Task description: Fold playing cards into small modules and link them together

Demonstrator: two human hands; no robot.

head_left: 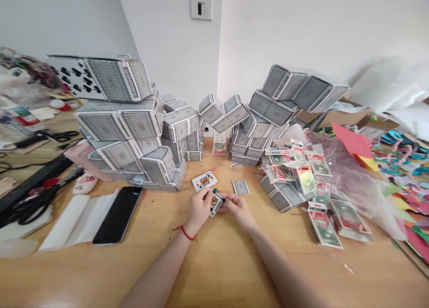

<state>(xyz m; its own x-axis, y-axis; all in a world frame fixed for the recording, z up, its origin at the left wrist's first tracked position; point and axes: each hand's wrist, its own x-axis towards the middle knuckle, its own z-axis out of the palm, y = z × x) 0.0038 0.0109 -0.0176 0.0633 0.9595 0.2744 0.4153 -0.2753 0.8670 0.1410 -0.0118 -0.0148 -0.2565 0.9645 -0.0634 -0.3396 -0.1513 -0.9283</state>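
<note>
Between my fingertips, above the middle of the table point(214, 263), is a playing card point(216, 204) that looks bent, with part of its face and its patterned back showing. My left hand point(199, 208) pinches its left side; a red string is around that wrist. Closed on the card's right side is my right hand point(239, 210). Just beyond my hands lies a stack of playing cards point(204, 181), face up. A small grey-backed card piece point(241, 187) lies face down to the right of it.
Block structures built of cards stand at the left point(137, 125) and right point(268, 111), with a V-shaped card piece point(224, 111) between them. Several card boxes point(323, 227) are heaped at right. A phone point(117, 215), white paper point(78, 218) and scissors point(43, 201) lie at left.
</note>
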